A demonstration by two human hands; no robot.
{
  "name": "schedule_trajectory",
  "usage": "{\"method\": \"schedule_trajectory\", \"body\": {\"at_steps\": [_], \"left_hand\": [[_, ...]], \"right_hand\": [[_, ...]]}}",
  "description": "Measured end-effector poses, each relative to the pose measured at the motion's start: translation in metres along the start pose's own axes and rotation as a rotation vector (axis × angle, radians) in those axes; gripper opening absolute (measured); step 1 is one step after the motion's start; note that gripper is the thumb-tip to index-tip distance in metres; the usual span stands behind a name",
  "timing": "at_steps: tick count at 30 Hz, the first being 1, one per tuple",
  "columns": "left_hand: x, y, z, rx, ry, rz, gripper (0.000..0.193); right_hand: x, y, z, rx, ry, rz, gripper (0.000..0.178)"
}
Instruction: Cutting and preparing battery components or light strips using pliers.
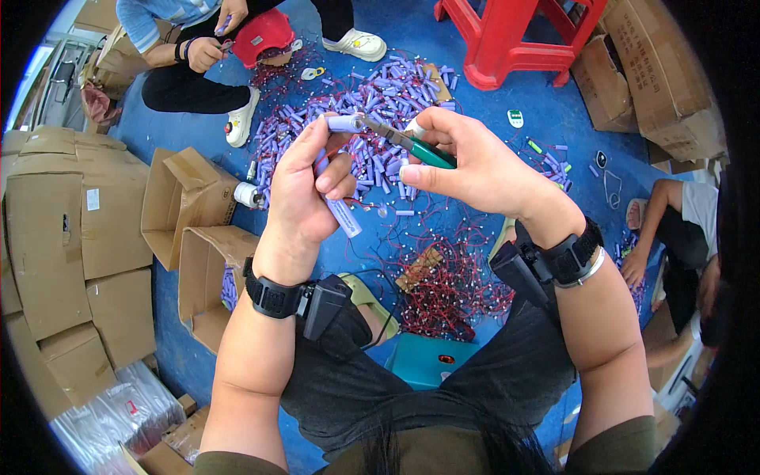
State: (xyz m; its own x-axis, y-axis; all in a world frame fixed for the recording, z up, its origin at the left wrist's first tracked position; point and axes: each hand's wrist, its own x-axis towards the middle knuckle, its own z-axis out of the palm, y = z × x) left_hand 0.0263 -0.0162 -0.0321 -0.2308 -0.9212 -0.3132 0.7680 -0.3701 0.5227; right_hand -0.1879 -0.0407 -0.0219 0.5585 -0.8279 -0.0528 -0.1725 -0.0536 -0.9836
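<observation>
My left hand (305,178) is closed around purple cylindrical battery cells. One battery cell (343,123) is pinched at the thumb and fingertips, its end facing right. Another battery cell (343,218) sticks out below the curled fingers. In my right hand (475,162) is a pair of pliers (430,153) with green handles, and the fingers are wrapped round them. The plier jaws meet the right end of the pinched cell; whether they grip anything there is too small to tell. Beyond both hands spreads a heap of purple battery cells (388,87) on the floor.
Between my legs lies a tangle of red and black wires (463,289), with a teal box (412,360) nearer me. Open cardboard boxes (186,190) stand left. A red stool (514,55) and cartons (661,71) are at far right. Two people (202,51) (673,226) sit nearby.
</observation>
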Motion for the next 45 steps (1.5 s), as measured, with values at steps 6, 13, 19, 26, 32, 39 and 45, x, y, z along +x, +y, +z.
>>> {"method": "schedule_trajectory", "body": {"at_steps": [6,13,19,26,32,39,45], "left_hand": [[-0.004,-0.003,0.018,0.128,0.036,0.079,0.015],[-0.010,-0.004,0.019,0.791,-0.012,0.259,0.023],[-0.007,-0.014,0.020,1.090,0.011,0.496,0.024],[-0.003,-0.022,0.021,1.474,0.061,0.761,0.020],[0.007,-0.015,0.013,0.857,0.330,0.275,0.025],[-0.002,0.025,0.001,0.477,0.172,0.178,0.026],[-0.011,0.035,0.001,0.258,-0.062,0.095,0.033]], "right_hand": [[0.001,-0.008,0.000,-0.058,0.080,-0.038,0.042],[-0.004,-0.012,-0.004,-0.277,0.141,-0.077,0.041],[-0.005,-0.002,-0.005,-0.560,0.247,-0.336,0.042],[-0.008,-0.009,0.000,-0.928,0.358,-0.287,0.029],[-0.008,-0.013,-0.010,-1.036,0.398,-0.398,0.029],[-0.028,-0.008,-0.020,-0.967,-0.541,0.150,0.035],[0.000,0.002,0.010,-0.537,0.265,-0.224,0.035]]}}
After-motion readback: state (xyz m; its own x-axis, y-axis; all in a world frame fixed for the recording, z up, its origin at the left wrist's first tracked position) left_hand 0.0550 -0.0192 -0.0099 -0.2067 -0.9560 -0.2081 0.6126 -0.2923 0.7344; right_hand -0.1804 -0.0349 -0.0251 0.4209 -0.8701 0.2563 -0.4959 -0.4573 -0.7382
